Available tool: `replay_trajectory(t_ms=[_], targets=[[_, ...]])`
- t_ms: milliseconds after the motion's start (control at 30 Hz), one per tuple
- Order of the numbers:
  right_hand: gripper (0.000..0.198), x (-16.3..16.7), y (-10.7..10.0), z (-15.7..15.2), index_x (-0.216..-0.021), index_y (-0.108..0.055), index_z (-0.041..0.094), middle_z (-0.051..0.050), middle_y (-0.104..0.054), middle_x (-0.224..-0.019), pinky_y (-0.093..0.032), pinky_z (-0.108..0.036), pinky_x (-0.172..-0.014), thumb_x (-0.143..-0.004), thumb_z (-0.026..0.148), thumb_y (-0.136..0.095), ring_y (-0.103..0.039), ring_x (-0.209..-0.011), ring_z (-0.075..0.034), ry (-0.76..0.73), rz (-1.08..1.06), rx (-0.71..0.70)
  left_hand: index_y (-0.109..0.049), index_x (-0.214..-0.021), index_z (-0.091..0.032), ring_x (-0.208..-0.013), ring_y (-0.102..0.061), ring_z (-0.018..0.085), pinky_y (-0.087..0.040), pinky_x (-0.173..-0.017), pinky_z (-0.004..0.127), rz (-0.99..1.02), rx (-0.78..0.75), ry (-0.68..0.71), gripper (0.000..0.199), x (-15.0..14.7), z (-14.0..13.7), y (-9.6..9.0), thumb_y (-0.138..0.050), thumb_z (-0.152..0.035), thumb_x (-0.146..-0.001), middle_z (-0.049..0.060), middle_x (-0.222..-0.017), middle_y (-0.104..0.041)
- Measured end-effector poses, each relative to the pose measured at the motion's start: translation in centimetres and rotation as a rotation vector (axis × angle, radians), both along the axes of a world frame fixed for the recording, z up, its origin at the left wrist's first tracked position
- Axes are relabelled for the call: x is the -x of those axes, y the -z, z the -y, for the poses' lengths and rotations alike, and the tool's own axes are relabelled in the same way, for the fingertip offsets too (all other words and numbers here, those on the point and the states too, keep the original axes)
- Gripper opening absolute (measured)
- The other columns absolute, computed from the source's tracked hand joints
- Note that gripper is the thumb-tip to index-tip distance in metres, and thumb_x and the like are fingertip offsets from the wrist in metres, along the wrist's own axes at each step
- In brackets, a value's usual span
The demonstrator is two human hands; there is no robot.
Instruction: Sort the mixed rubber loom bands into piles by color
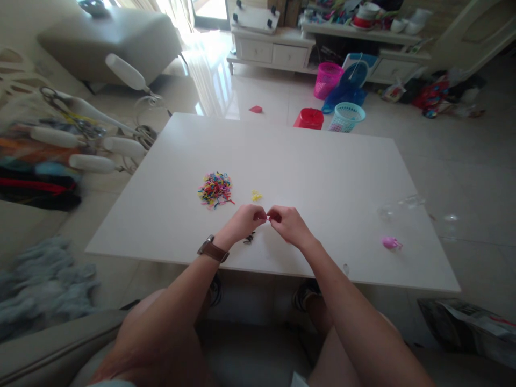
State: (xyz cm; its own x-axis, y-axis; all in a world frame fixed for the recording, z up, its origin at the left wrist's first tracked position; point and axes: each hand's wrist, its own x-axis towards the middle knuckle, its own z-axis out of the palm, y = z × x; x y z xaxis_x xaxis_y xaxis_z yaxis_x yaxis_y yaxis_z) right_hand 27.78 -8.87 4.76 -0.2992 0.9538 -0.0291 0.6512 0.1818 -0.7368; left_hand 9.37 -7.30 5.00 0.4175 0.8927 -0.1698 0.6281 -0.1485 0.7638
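My left hand (248,221), with a brown-strapped watch (213,249) at the wrist, and my right hand (287,222) meet above the white table. Fingertips of both are pinched on a small pink elastic band (267,219), partly hidden by the fingers. Beyond my left hand lies a loose heap of multicoloured elastic bands (216,190). A few yellow bands (256,195) sit just past my fingers. Several black bands (249,238) rest under and beside my left hand, partly covered by it.
The white table (322,172) holds a pink object (391,243) and a clear plastic item (385,213) on the right. Past its far edge stand a red bin (309,118) and a light blue basket (347,115). A white-armed lamp (124,71) is at the left.
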Motion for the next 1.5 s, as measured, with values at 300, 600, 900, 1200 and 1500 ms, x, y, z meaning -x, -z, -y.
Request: replay_trajectory(t_ms=[300,600,900,1200,1500], targets=[[0.010,-0.1,-0.5,0.0,-0.093,-0.069,0.019,-0.002,-0.074,-0.094,-0.051,-0.027,-0.076,-0.085,0.014,-0.067,-0.068,-0.074,-0.013,0.057,0.029,-0.035,-0.080,-0.086,-0.016,-0.082,-0.069,0.020,-0.049,-0.078,0.029,-0.358,-0.129,-0.182,0.020,3.5,-1.9,0.7,-0.060,-0.014,-0.084,0.010,-0.084,-0.077],[0.008,-0.1,-0.6,0.1,-0.092,-0.070,0.020,-0.003,-0.074,-0.094,-0.048,-0.027,-0.077,-0.087,0.016,-0.066,-0.067,-0.076,-0.014,0.009,0.120,-0.002,-0.079,-0.082,-0.016,-0.081,-0.067,0.019,-0.048,-0.080,0.029,-0.402,-0.118,-0.113,0.025,2.3,-1.4,1.1,-0.054,-0.012,-0.083,0.011,-0.084,-0.077],[0.007,-0.3,-0.5,0.1,-0.090,-0.070,0.021,-0.003,-0.074,-0.093,-0.047,-0.027,-0.078,-0.087,0.018,-0.064,-0.067,-0.078,-0.015,0.000,0.152,0.007,-0.078,-0.088,-0.016,-0.085,-0.069,0.021,-0.050,-0.080,0.030,-0.442,-0.083,-0.127,0.025,1.6,-2.0,2.7,-0.054,-0.012,-0.085,0.012,-0.087,-0.077],[0.008,-0.4,-0.7,0.0,-0.091,-0.071,0.021,-0.003,-0.075,-0.094,-0.046,-0.027,-0.077,-0.089,0.019,-0.063,-0.066,-0.078,-0.015,-0.007,0.168,0.001,-0.076,-0.101,-0.018,-0.100,-0.070,0.023,-0.052,-0.092,0.032,-0.541,-0.043,-0.165,0.021,3.4,-1.4,1.7,-0.059,-0.021,-0.089,0.010,-0.100,-0.077],[0.009,0.3,-0.7,0.1,-0.090,-0.071,0.021,-0.003,-0.074,-0.094,-0.045,-0.027,-0.077,-0.090,0.020,-0.062,-0.065,-0.079,-0.015,-0.035,0.196,0.010,-0.062,-0.127,-0.010,-0.138,-0.045,0.038,-0.050,-0.104,0.048,-0.859,-0.038,-0.159,0.045,7.5,0.5,2.2,-0.055,-0.038,-0.092,0.022,-0.151,-0.048]])
